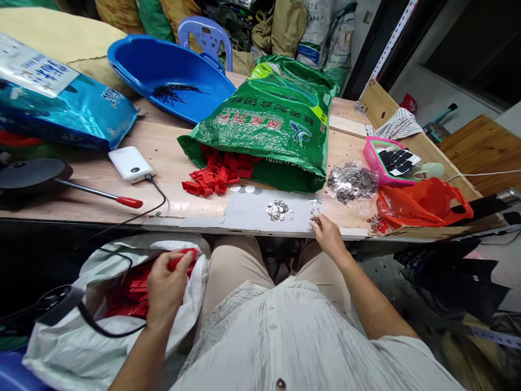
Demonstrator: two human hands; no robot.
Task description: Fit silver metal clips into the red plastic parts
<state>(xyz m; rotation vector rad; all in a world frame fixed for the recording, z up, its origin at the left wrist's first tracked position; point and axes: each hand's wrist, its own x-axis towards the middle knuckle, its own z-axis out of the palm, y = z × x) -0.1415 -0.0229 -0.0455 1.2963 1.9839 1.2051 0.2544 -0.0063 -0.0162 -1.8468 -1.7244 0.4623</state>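
My left hand (167,285) is above an open white woven sack (191,304) at my left knee. Its thumb and fingers are closed around a red plastic part (179,262), partly hidden by the fingers. Many similar red parts (128,290) fill the sack. At the table's front edge, my right hand (328,234) has thumb and forefinger pinched together; anything between them is too small to make out. Just beyond those fingertips lie a few small metal pieces (315,205). A larger pile of metal pieces (278,210) rests to their left on a grey sheet (244,214).
Red parts (215,176) spill from a green feed bag (260,119). Behind it stands a blue basin (175,70). At left are a white power bank (131,164) and a red-tipped lever (129,202). A pink basket (372,157) and red plastic bag (423,201) occupy the right.
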